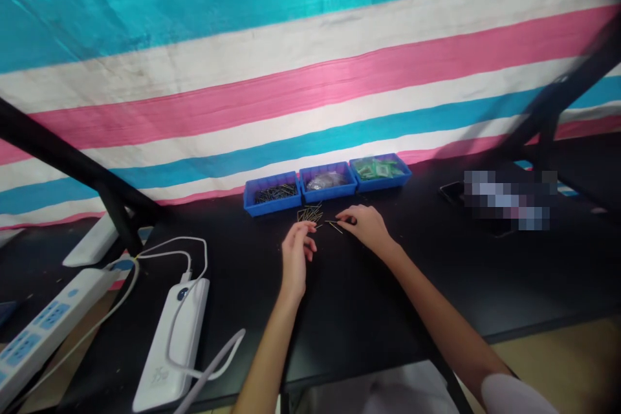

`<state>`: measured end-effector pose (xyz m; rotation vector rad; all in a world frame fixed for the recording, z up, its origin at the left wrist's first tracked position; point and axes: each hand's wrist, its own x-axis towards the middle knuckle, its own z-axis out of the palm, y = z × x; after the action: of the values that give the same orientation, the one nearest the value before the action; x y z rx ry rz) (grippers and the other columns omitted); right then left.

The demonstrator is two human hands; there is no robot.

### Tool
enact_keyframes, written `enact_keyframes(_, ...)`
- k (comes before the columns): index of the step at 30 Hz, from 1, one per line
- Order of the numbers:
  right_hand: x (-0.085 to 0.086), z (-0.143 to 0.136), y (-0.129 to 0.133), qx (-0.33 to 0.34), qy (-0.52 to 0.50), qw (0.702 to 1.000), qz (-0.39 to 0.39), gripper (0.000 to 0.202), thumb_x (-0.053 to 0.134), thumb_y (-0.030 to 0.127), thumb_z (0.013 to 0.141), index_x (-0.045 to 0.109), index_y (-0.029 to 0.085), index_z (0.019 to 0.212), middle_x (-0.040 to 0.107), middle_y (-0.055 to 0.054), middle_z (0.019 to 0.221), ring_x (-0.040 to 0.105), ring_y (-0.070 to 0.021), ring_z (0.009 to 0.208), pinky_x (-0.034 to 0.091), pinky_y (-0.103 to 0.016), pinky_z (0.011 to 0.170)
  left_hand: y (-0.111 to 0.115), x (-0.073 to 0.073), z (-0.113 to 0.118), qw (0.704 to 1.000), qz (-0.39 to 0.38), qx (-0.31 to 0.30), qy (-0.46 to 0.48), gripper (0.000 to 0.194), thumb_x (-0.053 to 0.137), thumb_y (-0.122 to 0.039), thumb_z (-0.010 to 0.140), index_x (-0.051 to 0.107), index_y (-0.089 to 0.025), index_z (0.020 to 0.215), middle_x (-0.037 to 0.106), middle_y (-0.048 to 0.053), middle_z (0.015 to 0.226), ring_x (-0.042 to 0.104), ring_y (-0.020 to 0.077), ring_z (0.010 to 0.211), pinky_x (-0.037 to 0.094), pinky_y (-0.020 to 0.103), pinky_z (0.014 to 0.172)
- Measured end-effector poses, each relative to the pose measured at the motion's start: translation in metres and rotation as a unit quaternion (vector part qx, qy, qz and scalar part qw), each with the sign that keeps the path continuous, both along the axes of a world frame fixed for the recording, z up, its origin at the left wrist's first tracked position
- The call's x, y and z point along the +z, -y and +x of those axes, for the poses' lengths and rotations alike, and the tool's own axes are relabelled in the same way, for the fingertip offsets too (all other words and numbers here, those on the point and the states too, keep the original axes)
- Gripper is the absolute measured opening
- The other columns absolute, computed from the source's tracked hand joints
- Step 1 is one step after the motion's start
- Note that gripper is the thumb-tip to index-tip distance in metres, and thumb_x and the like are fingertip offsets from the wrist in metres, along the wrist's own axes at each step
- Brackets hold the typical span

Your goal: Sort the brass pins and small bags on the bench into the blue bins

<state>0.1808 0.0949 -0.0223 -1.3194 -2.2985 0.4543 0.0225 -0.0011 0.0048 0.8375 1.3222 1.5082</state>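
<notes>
My right hand (367,226) is closed in a pinch over the black table, with a thin, screw-like metal piece (332,222) at its fingertips. Another such piece (336,228) lies just below it. To the left, my left hand (295,247) has bent fingers spread apart, and I see nothing between them. Just beyond its fingertips is a small loose pile of brassy screws (309,213), partly covered by that hand. Behind the pile stands a blue bin of dark screws (270,209).
Beside it are a blue bin (330,193) of clear packets and another (383,184) of green packets. A white power bank (169,349) with cables and a power strip (53,330) lie left. At right is a dark phone-like object (452,192). Black frame bars slant at both sides.
</notes>
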Motion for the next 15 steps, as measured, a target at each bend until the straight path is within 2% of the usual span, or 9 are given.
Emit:
enact_keyframes(4, -0.001, -0.006, 0.004, -0.003, 0.036, 0.999, 0.031, 0.013, 0.057, 0.028, 0.079, 0.069, 0.025, 0.075, 0.068, 0.0, 0.079, 0.055, -0.013, 0.068, 0.026, -0.029, 0.064, -0.001, -0.001, 0.001, 1.0, -0.004, 0.004, -0.014, 0.024, 0.051, -0.038, 0.076, 0.062, -0.018, 0.082, 0.055, 0.002, 0.081, 0.046, 0.0051, 0.051, 0.027, 0.016, 0.037)
enact_keyframes(9, -0.002, -0.02, 0.015, 0.022, 0.036, 0.999, 0.033, 0.009, 0.06, 0.026, 0.074, 0.068, 0.024, 0.071, 0.066, 0.001, 0.073, 0.056, -0.014, 0.074, 0.026, -0.029, 0.067, -0.002, -0.002, 0.0, 1.0, -0.009, 0.01, -0.022, 0.023, 0.053, -0.037, 0.076, 0.062, -0.017, 0.081, 0.055, 0.001, 0.078, 0.046, 0.005, 0.05, 0.027, 0.016, 0.037)
enact_keyframes(12, -0.001, -0.023, 0.018, 0.014, 0.016, 0.999, 0.03, 0.01, 0.059, 0.027, 0.074, 0.068, 0.023, 0.07, 0.065, 0.001, 0.072, 0.056, -0.013, 0.07, 0.027, -0.029, 0.067, -0.002, -0.003, 0.0, 0.999, -0.005, 0.011, -0.033, 0.021, 0.053, -0.036, 0.077, 0.062, -0.017, 0.082, 0.055, 0.001, 0.078, 0.045, 0.0049, 0.05, 0.027, 0.016, 0.037)
enact_keyframes(15, 0.003, -0.021, 0.019, -0.016, -0.046, 0.999, 0.01, 0.013, 0.057, 0.029, 0.075, 0.067, 0.022, 0.07, 0.064, 0.001, 0.071, 0.053, -0.0103, 0.06, 0.03, -0.027, 0.064, -0.003, -0.005, 0.001, 0.999, -0.009, 0.016, -0.05, 0.02, 0.055, -0.035, 0.076, 0.061, -0.018, 0.083, 0.055, 0.0, 0.075, 0.043, 0.0042, 0.048, 0.027, 0.016, 0.037)
